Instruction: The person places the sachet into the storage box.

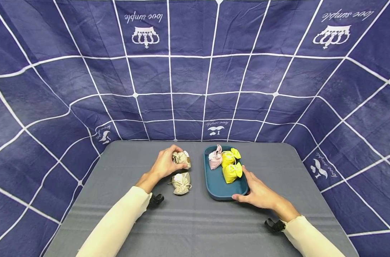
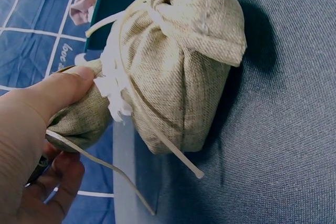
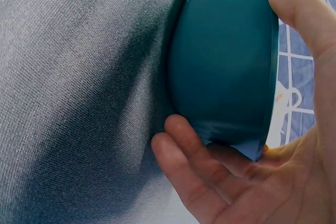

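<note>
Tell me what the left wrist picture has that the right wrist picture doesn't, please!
Only the left wrist view shows the left hand gripping a beige bag, with another beige bag beside it.

Only the right wrist view shows the right hand, holding the blue-green tray.

Both show part of that tray, the grey table and the blue cloth with white lines.

Tray (image 1: 216,186) blocked at right by the right hand (image 1: 261,192), its far end crowded by three pouches (image 1: 228,160), its near floor left free, a narrow lane at its left bounded by beige pouches (image 1: 181,182)
</note>
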Available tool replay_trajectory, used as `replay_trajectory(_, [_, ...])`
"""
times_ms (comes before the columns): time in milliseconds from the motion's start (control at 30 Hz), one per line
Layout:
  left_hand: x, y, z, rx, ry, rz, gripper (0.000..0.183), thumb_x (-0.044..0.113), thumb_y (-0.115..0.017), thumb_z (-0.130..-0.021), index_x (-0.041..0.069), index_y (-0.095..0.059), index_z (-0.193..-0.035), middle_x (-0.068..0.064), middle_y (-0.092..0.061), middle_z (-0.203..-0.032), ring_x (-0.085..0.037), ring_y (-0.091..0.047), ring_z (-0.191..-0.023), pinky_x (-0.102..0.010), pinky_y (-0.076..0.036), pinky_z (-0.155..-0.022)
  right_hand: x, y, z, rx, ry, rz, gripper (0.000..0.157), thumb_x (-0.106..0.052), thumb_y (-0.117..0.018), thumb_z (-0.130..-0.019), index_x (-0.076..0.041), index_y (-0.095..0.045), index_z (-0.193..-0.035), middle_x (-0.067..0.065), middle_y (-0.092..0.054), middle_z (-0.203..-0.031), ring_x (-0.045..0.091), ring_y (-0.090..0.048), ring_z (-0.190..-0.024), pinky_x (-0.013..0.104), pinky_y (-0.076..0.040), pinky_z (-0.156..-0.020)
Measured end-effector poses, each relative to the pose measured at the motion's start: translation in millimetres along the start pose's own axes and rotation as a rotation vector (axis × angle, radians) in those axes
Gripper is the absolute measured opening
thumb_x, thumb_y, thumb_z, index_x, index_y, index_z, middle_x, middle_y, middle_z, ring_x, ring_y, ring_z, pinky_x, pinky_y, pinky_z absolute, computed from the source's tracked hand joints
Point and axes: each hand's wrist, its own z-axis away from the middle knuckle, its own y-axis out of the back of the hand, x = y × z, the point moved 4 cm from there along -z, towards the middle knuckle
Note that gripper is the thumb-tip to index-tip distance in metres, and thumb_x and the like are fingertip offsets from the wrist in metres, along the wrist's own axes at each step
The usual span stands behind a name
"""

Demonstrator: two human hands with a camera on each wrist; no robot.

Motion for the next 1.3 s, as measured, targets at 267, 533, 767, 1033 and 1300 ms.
replay_trajectory(267, [9.7, 4.5, 2.0, 0.022, -0.033, 0.011, 0.061, 0.027, -0.108, -0.083, 0.013, -0.072, -0.131, -0.013, -0.084, -0.132, -0.036, -0.079, -0.124, -0.054, -0.062, -0.111, 0.0, 0.4, 0.7, 0.004, 0.003, 0.001, 0.135, -0.062, -0.091, -0.094, 0.013, -0.018, -0.179, 0.043, -0.041, -0.177, 0.057, -0.053, -0.16, 0.073, -0.047, -0.13])
replay_trajectory(533, [21.3, 5.1, 4.1, 0.039, -0.084, 0.044, 0.058, 0.021, -0.106, -0.084, 0.012, -0.072, -0.131, -0.013, -0.08, -0.132, -0.035, -0.079, -0.121, -0.052, -0.065, -0.107, -0.4, -0.7, 1.1, -0.002, -0.001, -0.005, 0.135, -0.061, -0.091, -0.095, 0.013, -0.017, -0.18, 0.044, -0.04, -0.177, 0.058, -0.052, -0.161, 0.073, -0.046, -0.13])
replay_trajectory(767, [31.5, 6.2, 4.9, 0.025, -0.093, 0.047, 0.056, 0.02, -0.104, -0.087, 0.013, -0.072, -0.133, -0.012, -0.077, -0.13, -0.031, -0.076, -0.114, -0.048, -0.063, -0.101, -0.3, -1.6, 1.5, 0.0, -0.003, -0.005, 0.134, -0.061, -0.091, -0.095, 0.013, -0.018, -0.179, 0.044, -0.04, -0.177, 0.057, -0.053, -0.161, 0.072, -0.047, -0.13])
replay_trajectory(1033, [42.9, 7.9, 5.7, 0.034, -0.135, 0.056, 0.056, 0.019, -0.103, -0.089, 0.014, -0.073, -0.136, -0.011, -0.076, -0.128, -0.025, -0.075, -0.103, -0.037, -0.065, -0.091, -0.1, -1.5, 1.4, 0.008, 0.007, -0.004, 0.134, -0.06, -0.091, -0.094, 0.014, -0.018, -0.179, 0.045, -0.041, -0.176, 0.057, -0.054, -0.16, 0.073, -0.047, -0.13])
replay_trajectory(1300, [52.5, 6.9, 4.9, 0.034, -0.161, 0.115, 0.058, 0.013, -0.101, -0.089, 0.012, -0.072, -0.14, -0.013, -0.075, -0.134, -0.03, -0.081, -0.112, -0.04, -0.072, -0.094, 0.3, -1.3, 1.6, 0.014, 0.013, 0.0, 0.134, -0.06, -0.092, -0.094, 0.014, -0.019, -0.179, 0.045, -0.042, -0.175, 0.057, -0.054, -0.159, 0.072, -0.047, -0.13])
